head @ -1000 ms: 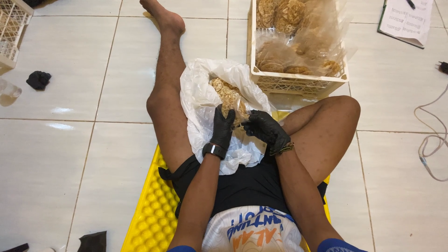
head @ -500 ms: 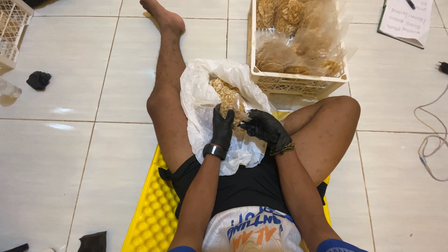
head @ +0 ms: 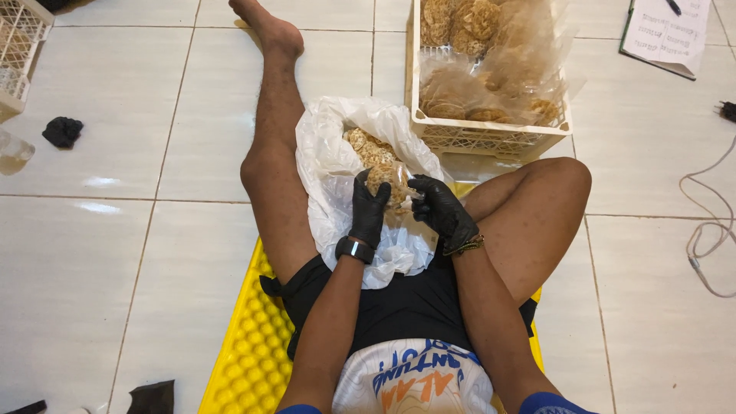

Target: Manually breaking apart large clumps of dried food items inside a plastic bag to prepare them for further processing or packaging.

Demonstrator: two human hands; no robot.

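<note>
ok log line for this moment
left hand: on small clear bag | right hand: same bag | big white bag: open, crackers inside

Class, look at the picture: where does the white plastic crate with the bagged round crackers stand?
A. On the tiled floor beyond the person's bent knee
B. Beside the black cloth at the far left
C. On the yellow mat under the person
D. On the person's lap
A: the white crate sits on the tiled floor just past the bent knee, off the yellow mat.

White basket (head: 17, 46) and notepad (head: 665, 34) cut off by edges
</note>
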